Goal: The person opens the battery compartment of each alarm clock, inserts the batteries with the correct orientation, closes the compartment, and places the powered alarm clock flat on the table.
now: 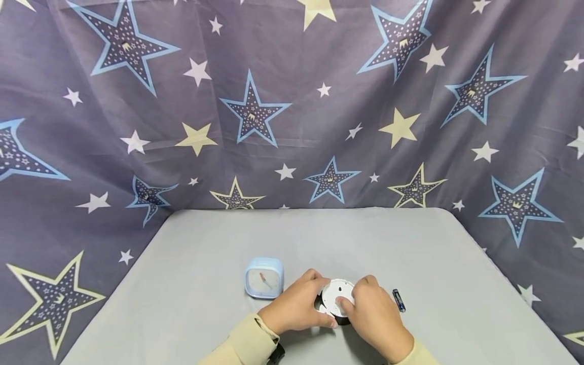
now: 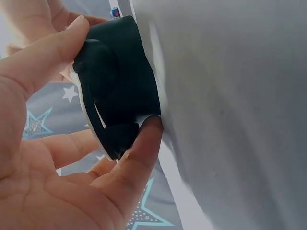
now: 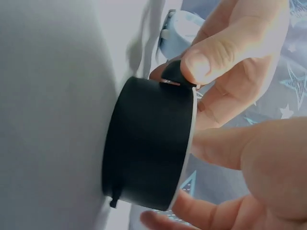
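A round device with a black drum-like body (image 3: 144, 143) and a white disc face (image 1: 336, 294) stands on the table, white side up. My left hand (image 1: 298, 303) grips it from the left, thumb on the near side and fingers round the far side, by a dark projecting part (image 2: 103, 62). From the right, my right hand (image 1: 375, 312) holds its edge, with the thumb resting on the white face and the other fingers at the far rim. In the right wrist view my right hand (image 3: 268, 167) covers part of the rim. The underside is hidden.
A light-blue square clock (image 1: 264, 278) stands just left of my left hand. To the right of my right hand lies a small dark battery (image 1: 399, 300). The grey tabletop (image 1: 205, 253) runs back to a star-patterned curtain (image 1: 283, 101).
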`<action>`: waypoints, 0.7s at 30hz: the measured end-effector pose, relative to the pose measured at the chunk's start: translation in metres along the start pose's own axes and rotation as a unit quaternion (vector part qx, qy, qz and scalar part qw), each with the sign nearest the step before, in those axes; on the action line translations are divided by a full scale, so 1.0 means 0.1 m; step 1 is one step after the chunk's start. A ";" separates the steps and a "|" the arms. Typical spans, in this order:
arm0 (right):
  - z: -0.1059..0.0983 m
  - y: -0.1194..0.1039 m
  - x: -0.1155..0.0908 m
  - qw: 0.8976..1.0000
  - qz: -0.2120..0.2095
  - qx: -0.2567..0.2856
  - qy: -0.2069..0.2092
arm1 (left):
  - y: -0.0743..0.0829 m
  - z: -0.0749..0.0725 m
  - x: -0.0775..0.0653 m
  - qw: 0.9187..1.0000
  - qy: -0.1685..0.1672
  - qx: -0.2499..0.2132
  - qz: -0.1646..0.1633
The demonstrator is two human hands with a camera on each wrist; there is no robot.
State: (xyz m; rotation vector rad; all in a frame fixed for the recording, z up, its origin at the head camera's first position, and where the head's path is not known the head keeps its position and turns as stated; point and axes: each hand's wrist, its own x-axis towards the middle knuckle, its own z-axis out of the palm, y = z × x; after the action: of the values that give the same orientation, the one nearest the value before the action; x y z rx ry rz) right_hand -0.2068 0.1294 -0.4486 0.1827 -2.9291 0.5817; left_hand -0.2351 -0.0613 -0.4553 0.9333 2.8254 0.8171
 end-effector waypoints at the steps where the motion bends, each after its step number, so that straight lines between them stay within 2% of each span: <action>1: 0.00 0.01 -0.01 1.000 0.004 0.013 0.000 | 0.00 0.00 0.00 1.000 0.000 0.001 0.000; 6: -0.02 0.09 0.00 0.997 0.034 0.075 -0.002 | 0.00 0.00 -0.01 1.000 0.003 0.006 0.005; 13: 0.01 0.24 0.07 0.984 0.058 0.167 -0.018 | 0.01 0.01 0.01 1.000 -0.001 -0.001 0.005; 16: 0.04 0.28 0.10 0.975 0.068 0.212 -0.017 | 0.00 0.02 0.01 1.000 0.002 -0.001 0.003; 21: 0.09 0.32 0.11 0.953 0.092 0.289 -0.020 | -0.01 0.03 0.02 1.000 0.006 0.003 0.003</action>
State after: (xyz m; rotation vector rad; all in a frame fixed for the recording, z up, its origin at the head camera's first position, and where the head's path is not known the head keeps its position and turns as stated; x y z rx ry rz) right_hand -0.2239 0.1543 -0.4672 -0.0201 -2.7400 1.4685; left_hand -0.2362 -0.0591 -0.4583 0.9409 2.8394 0.8171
